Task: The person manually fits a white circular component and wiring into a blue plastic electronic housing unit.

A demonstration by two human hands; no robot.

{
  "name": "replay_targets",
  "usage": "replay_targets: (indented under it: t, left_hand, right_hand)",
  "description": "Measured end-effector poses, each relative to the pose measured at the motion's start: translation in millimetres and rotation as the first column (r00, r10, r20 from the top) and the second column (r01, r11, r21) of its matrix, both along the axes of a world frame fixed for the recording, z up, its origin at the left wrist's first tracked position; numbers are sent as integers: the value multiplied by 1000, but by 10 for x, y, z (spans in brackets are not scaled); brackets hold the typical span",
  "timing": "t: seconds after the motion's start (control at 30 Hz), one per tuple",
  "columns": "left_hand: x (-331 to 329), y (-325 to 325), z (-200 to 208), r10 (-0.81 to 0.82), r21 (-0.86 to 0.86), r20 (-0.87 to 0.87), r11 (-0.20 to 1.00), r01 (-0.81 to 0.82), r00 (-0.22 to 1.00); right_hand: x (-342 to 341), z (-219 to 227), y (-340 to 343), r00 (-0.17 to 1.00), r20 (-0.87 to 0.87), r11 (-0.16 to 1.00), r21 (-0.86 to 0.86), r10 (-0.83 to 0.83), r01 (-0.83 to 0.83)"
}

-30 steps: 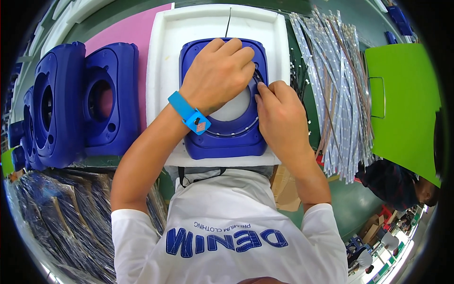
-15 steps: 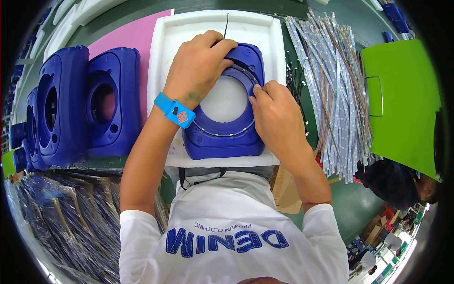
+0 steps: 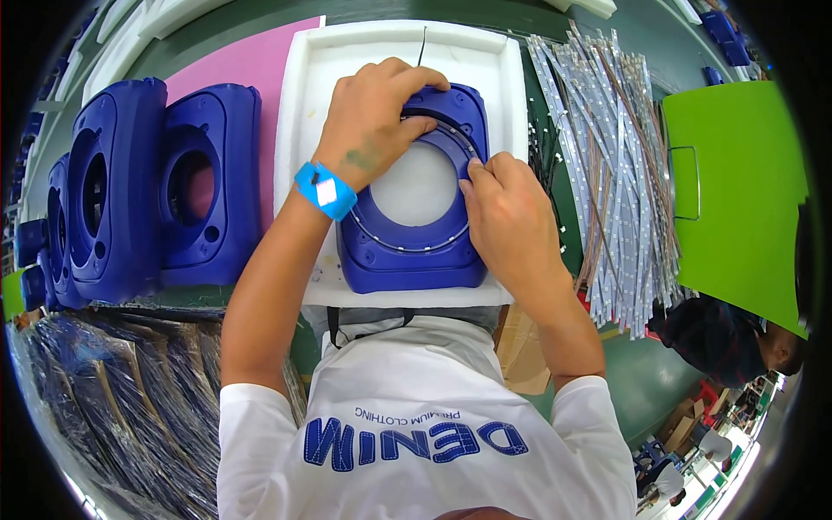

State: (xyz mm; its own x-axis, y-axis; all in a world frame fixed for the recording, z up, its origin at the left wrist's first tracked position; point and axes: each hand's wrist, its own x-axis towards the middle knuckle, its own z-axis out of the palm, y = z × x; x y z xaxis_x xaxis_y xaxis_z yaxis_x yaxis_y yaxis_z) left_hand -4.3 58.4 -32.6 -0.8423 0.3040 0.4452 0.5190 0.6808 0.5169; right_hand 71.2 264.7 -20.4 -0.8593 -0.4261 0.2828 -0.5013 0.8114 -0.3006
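Note:
A blue plastic housing (image 3: 414,276) with a large round opening lies in a white foam tray (image 3: 296,95). Round the opening runs a thin LED strip (image 3: 404,250) with small white dots. My left hand (image 3: 374,121) rests over the housing's upper left, its thumb and forefinger apart, the thumb by the ring's upper edge. On the ring's right side, the closed thumb and forefinger of my right hand (image 3: 513,212) pinch at the strip; the fingertips partly cover it. A blue band (image 3: 326,191) circles my left wrist. A thin dark wire (image 3: 423,48) stands out above the housing.
More blue housings (image 3: 208,186) stand upright at left, near a pink sheet (image 3: 238,74). A pile of LED strips (image 3: 611,173) lies right of the tray, beside a green panel (image 3: 737,173). Plastic-wrapped goods (image 3: 130,407) fill the lower left. Another person (image 3: 719,342) is at far right.
My left thumb and forefinger have spread wider and shifted slightly right along the housing's top. My right hand stays almost in place at the ring's right side.

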Motion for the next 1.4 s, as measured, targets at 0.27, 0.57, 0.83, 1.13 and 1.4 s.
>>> replay_targets:
  t: [0.27,0.57,0.83,1.13,1.4]
  left_hand:
    - [135,-48,-20,66,-11,-90,998,-67,994]
    - [1334,-429,8,-127,68,118,991,119,985]
    - [1281,-427,-26,-162,104,109,983,150,981]
    - [1331,-380,-63,-145,116,71,984,136,987]
    - [1312,-369,-2,-76,108,58,992,69,995]
  right_hand:
    - [-17,37,-18,999,1,998,-51,33,-33]
    - [221,169,132,947,9,922,-233,322,-311]
    - [334,155,102,861,79,865,-21,502,-502]
    - [-697,103,-310,950,-277,976,-120,141,-179]
    - [-916,-6,-427,986,-124,993,62,109,-102]
